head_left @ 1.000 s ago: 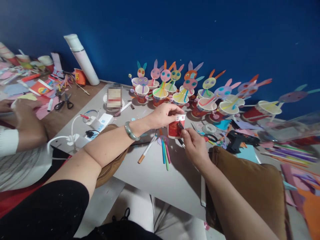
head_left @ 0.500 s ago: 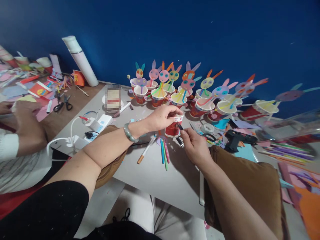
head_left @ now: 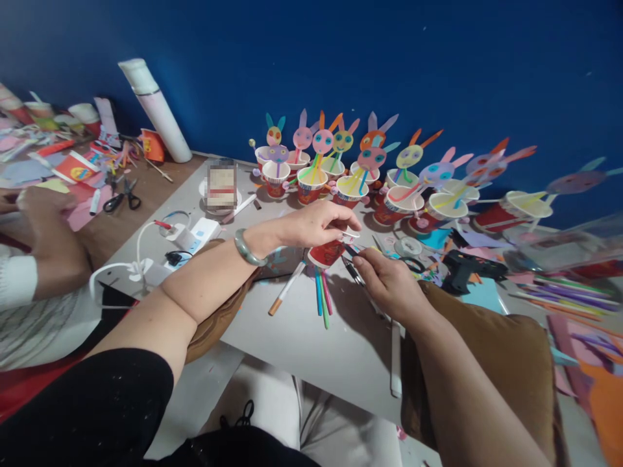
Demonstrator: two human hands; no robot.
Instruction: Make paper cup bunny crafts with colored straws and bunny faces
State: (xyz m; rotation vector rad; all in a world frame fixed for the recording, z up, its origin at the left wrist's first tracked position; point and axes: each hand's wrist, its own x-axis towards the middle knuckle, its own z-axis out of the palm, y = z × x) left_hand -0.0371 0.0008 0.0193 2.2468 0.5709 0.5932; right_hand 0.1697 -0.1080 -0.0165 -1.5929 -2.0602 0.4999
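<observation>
My left hand (head_left: 324, 224), with a bangle on its wrist, grips a red paper cup (head_left: 325, 253) by the rim. The cup is tilted, and its mouth is partly hidden by the fingers. My right hand (head_left: 384, 279) is closed around a slim dark tool (head_left: 351, 250) whose tip is at the cup's side; its kind is mostly covered by the fingers. Below the cup lie blue, green and pink thin sticks (head_left: 324, 305) and a white stick with a brown end (head_left: 287, 290). A black-and-silver pen-like item (head_left: 354, 271) lies beside my right hand.
Several cups with paper rabbit heads (head_left: 311, 185) line the blue wall. At right are a black glue gun (head_left: 464, 269), a brown cushion (head_left: 481, 350) and coloured sticks (head_left: 569, 292). Left stand a power strip (head_left: 195, 243), scissors (head_left: 121, 200) and a co-worker's arm (head_left: 53, 240).
The red cup has gone from nearly upright to tilted, its base swinging left and up. My left hand still holds its rim, and the dark tool stays close against its side.
</observation>
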